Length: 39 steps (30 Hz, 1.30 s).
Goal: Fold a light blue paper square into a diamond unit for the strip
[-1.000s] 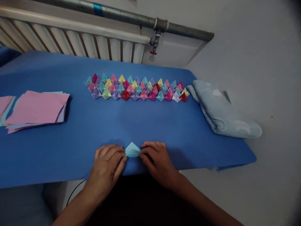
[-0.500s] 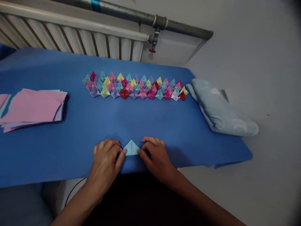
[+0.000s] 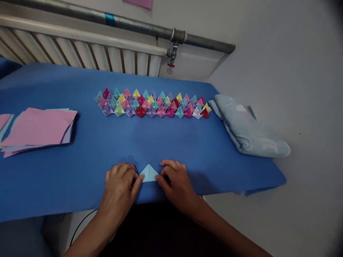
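Observation:
A small light-blue folded paper triangle point(image 3: 149, 173) lies flat near the front edge of the blue table point(image 3: 88, 153). My left hand point(image 3: 119, 187) pinches its left corner and my right hand point(image 3: 175, 182) pinches its right corner, both pressing it against the table. Further back, several finished folded paper pieces point(image 3: 152, 104) in pink, red, purple, yellow and teal stand in tight rows.
A stack of pink and pale square paper sheets point(image 3: 40, 129) lies at the left. A rolled light-blue cloth point(image 3: 248, 130) rests at the table's right end. A white radiator point(image 3: 80, 50) and a grey pipe point(image 3: 134, 24) run along the wall behind.
The light-blue paper went from a puffed, slightly lifted shape to a flat triangle pressed on the table. Both hands stayed at its corners.

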### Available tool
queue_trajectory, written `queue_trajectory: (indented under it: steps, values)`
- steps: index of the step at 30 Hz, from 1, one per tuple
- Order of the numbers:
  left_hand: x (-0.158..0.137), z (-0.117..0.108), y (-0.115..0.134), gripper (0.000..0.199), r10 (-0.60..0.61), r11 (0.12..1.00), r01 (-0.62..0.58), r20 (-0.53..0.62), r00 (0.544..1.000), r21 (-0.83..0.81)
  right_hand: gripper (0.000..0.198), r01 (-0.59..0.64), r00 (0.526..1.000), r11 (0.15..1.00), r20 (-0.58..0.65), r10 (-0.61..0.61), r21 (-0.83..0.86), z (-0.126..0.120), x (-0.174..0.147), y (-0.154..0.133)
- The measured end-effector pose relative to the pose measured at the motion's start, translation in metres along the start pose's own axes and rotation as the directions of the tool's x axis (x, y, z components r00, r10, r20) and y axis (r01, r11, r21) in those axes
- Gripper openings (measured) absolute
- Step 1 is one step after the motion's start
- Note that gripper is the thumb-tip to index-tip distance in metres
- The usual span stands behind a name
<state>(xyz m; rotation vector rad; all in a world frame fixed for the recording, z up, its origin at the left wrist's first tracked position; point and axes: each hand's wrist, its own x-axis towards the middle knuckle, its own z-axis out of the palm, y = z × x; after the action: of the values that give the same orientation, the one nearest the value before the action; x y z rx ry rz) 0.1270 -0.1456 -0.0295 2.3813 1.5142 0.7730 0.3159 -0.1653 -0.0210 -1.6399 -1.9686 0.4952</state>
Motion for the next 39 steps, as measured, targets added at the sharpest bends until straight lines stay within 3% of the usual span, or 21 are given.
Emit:
queue_trajectory:
  steps: [28, 39]
  values:
    - [0.0008, 0.0017, 0.0088, 0.024, -0.047, 0.995, 0.046, 0.002, 0.999, 0.092, 0.017, 0.011, 1.000, 1.000, -0.022, -0.011, 0.011, 0.0013, 0.0015, 0.0006]
    - [-0.0049, 0.0074, 0.0095, 0.017, -0.014, 0.981, 0.032, -0.092, 0.996, 0.191, 0.019, -0.010, 1.000, 1.000, 0.000, 0.010, -0.010, 0.0020, 0.0023, 0.0021]
